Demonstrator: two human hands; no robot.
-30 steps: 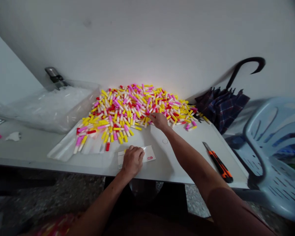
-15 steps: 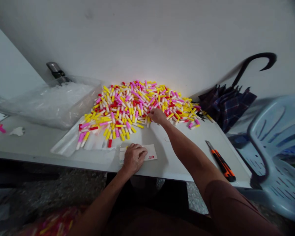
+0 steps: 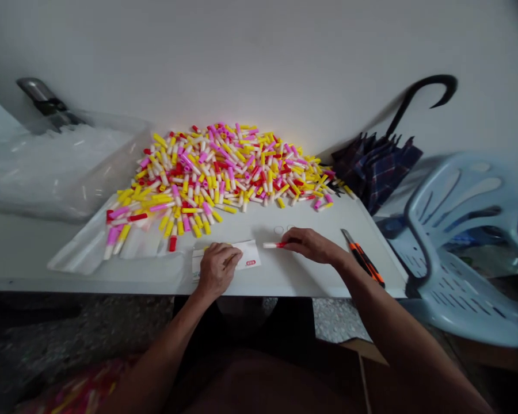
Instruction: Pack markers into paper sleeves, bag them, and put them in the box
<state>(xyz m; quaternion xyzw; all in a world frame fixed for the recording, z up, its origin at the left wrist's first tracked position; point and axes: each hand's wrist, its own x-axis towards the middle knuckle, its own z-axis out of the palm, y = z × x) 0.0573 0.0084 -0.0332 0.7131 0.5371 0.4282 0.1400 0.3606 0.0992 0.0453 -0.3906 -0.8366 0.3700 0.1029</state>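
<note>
My left hand [image 3: 218, 269] lies over a white printed card [image 3: 249, 254] near the table's front edge, fingers bent and closed on it. A speck of yellow shows beside its knuckles; what it belongs to is hidden. My right hand [image 3: 308, 244] pinches a small white plastic tube with a red end [image 3: 271, 245] just right of the card, white end pointing left. Behind both hands spreads a large heap of similar tubes [image 3: 216, 167] with yellow, pink, red and white parts. Two thin rings, perhaps rubber bands [image 3: 278, 230], lie close to my right fingertips.
An orange and black utility knife [image 3: 365, 261] lies on the right of the white table [image 3: 125, 282], its blade out. A clear plastic bag [image 3: 69, 172] covers the left. A folded plaid umbrella [image 3: 375, 167] leans behind, near a light blue plastic chair [image 3: 449, 253].
My right hand has drawn back from the heap towards me and now holds a red and white tube beside the card. My left hand stays on the card. The view has shifted.
</note>
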